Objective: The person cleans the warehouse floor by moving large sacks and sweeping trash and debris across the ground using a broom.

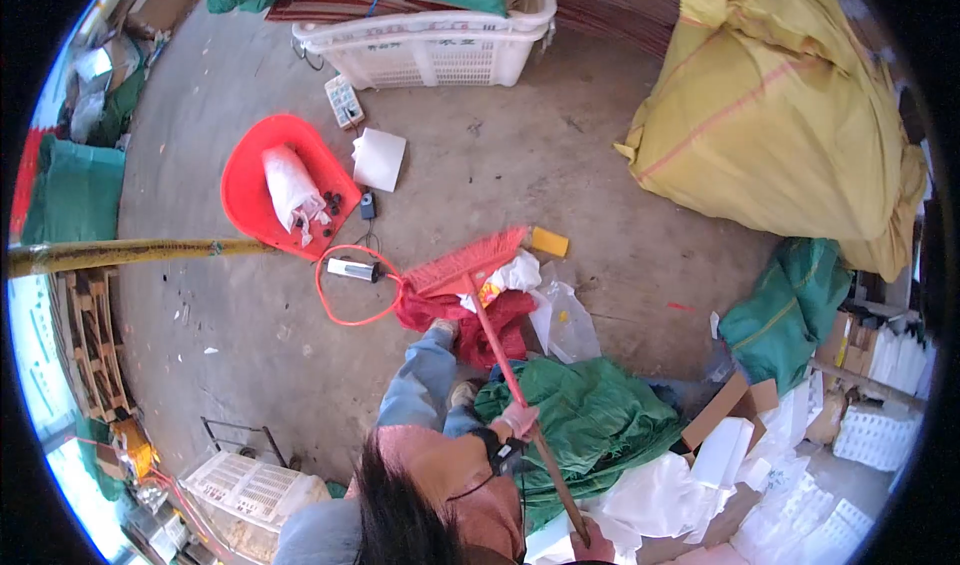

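Both my hands are closed around the handle of a red broom (497, 350). My left hand (518, 421), with a dark band at its wrist, grips the handle about midway. My right hand (592, 543) holds it near the upper end, at the bottom edge of the view. The broom's wide red bristle head lies on the floor among a dark red mesh bag (512, 327), crumpled clear plastic (570, 323) and a yellow piece (549, 242). Beside the handle lies a heap of green woven sacking (590, 415).
A red scoop (250, 177) on the floor holds a white bag (292, 187); a yellow pole (150, 255) runs to its edge. A white crate (440, 55) stands behind, a large yellow sack (780, 115) at right. Cardboard and plastic (660, 495) lie lower right.
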Motion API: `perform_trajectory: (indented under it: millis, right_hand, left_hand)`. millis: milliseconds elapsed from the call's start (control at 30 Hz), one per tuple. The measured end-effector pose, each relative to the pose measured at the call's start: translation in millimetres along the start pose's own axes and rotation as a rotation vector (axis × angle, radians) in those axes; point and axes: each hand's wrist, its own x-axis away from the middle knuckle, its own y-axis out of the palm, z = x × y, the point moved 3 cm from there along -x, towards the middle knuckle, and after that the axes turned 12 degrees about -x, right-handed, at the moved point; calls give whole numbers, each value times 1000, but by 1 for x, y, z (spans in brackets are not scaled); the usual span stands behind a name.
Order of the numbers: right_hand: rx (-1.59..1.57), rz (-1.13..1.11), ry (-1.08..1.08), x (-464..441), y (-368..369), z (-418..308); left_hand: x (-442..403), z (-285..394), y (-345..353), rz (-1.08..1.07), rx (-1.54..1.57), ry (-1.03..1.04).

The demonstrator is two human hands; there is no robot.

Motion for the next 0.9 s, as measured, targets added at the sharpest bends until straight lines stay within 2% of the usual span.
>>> perform_trajectory:
  millis: [67,200,300,400,467,567,600,633,733,800,867,900]
  right_hand:
    - [-9,17,26,17,5,41]
    - [-118,8,105,36,17,80]
    - [-290,-23,108,45,40,80]
    - [-546,-83,64,48,76,59]
    - [-793,-178,13,51,82,28]
    - [-1415,-520,453,46,35,-66]
    - [-1463,-576,547,49,22,-98]
    - [-1266,-510,590,56,14,-135]
    - [-917,-512,623,66,22,-137]
    - [-512,-570,524,78,36,-131]
    - [-370,-743,402,91,58,-132]
    - [-29,-663,367,100,60,-138]
  left_hand:
    - [30,-7,24,104,87,27]
    - [69,6,63,-128,85,232]
    - [100,40,84,-137,-170,369]
    - [77,51,109,-386,79,449]
    - [66,62,119,-664,431,417]
    - [47,57,113,-600,535,230]
    - [45,55,105,-555,579,195]
    - [46,50,94,-511,624,159]
    - [57,14,54,-368,732,87]
    - [69,-28,29,-311,784,40]
    - [89,-67,6,-286,897,92]
    - [101,-85,-7,-227,917,107]
